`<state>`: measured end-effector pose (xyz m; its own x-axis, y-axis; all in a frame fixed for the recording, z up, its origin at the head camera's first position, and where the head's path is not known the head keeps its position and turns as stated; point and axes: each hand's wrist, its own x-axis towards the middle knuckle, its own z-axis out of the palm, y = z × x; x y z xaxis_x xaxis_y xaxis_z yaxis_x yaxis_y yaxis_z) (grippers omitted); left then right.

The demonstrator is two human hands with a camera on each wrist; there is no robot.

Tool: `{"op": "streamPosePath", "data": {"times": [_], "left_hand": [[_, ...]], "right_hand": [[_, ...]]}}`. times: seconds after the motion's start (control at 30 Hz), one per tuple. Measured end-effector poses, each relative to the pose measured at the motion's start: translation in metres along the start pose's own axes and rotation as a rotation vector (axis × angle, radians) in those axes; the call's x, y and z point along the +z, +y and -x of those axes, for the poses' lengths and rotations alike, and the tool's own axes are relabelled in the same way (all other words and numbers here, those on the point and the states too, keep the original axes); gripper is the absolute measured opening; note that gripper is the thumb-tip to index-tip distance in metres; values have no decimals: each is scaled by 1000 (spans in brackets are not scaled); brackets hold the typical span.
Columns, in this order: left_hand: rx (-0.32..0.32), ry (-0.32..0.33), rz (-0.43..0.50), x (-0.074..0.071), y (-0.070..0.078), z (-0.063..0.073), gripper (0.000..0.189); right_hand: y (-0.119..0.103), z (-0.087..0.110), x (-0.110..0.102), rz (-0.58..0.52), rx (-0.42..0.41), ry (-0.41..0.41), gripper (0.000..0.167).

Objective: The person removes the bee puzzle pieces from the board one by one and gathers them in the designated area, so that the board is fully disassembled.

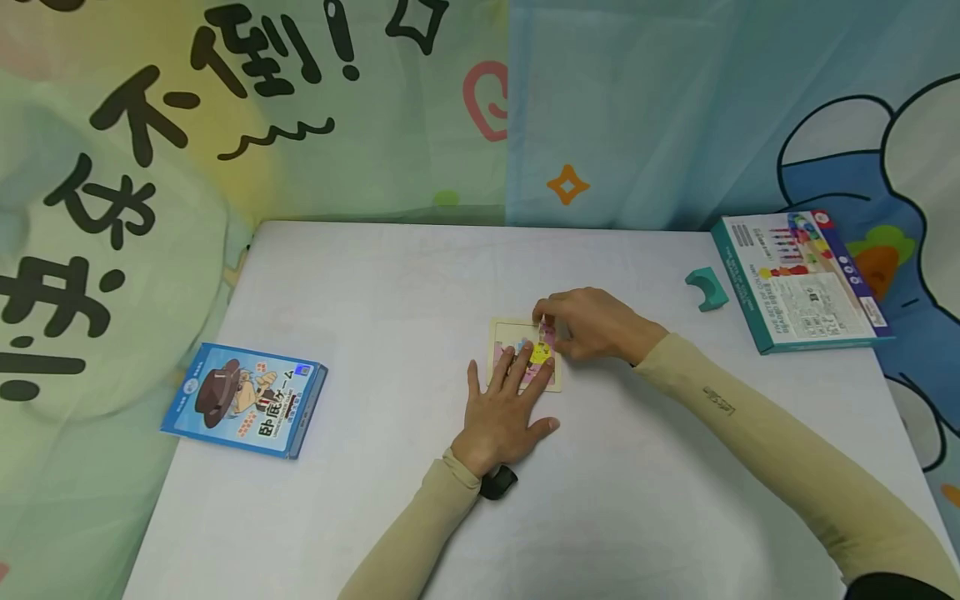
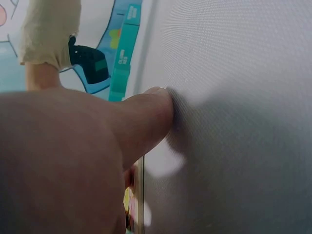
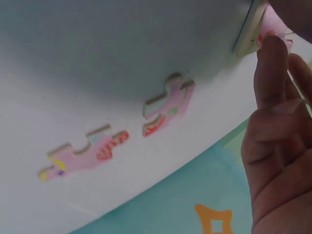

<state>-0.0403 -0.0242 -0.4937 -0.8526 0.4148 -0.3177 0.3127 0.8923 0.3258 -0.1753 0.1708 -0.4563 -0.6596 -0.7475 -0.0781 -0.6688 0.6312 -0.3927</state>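
A small jigsaw puzzle board [image 1: 504, 332] with a pale frame and a colourful picture lies in the middle of the table. My left hand [image 1: 498, 421] rests on its lower part, fingers spread and straight over the picture. In the left wrist view the thumb [image 2: 146, 117] touches the white tabletop beside the board's edge. At the upper right corner of the board, my right hand [image 1: 603, 323] pinches a pink puzzle piece [image 3: 274, 23], partly hidden by the fingertips. Two loose pink pieces, one [image 3: 168, 105] nearer the hand and another [image 3: 83, 156] farther off, lie on the table in the right wrist view.
A blue game box [image 1: 243, 400] lies at the table's left edge. On the right stand a teal-edged box [image 1: 806, 279] and, beside it, a green arch-shaped piece [image 1: 707, 289]. Printed curtains [image 1: 637, 108] hang behind the table [image 1: 375, 283].
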Motion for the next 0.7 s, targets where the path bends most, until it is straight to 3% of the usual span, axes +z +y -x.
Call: {"op": "streamPosePath", "data": {"times": [0.4, 0.7], "left_hand": [[-3, -7, 1, -7, 3, 3, 80], [1, 9, 5, -7, 3, 4, 79]], "right_hand": [[5, 11, 9, -82, 103, 57, 34], [10, 15, 20, -212, 56, 79, 35]]}}
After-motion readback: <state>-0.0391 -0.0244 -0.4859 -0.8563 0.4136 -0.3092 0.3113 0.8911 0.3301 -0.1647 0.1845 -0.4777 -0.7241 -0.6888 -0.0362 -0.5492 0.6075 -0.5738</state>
